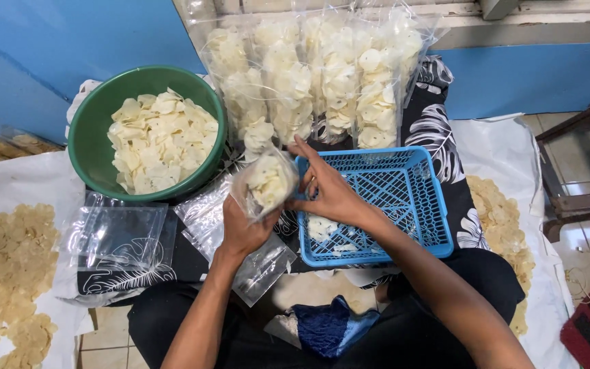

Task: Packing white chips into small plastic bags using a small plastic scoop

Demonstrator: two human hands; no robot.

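Observation:
My left hand [244, 229] grips a small clear plastic bag of pale chips [268, 181] from below. My right hand [329, 191] touches the same bag at its right side, fingers spread over the edge of a blue plastic basket [418, 205]. A few chips lie in the basket's bottom. A green bowl [90, 130] full of pale chips sits to the left. Several filled clear bags [329, 75] stand in a row behind the basket.
Empty clear bags [121, 236] lie on a black leaf-print cloth [438, 130] at the left. Darker chips [8, 266] are spread on white sheets at both sides. A blue wall is behind; a wooden stool [575, 198] stands at right.

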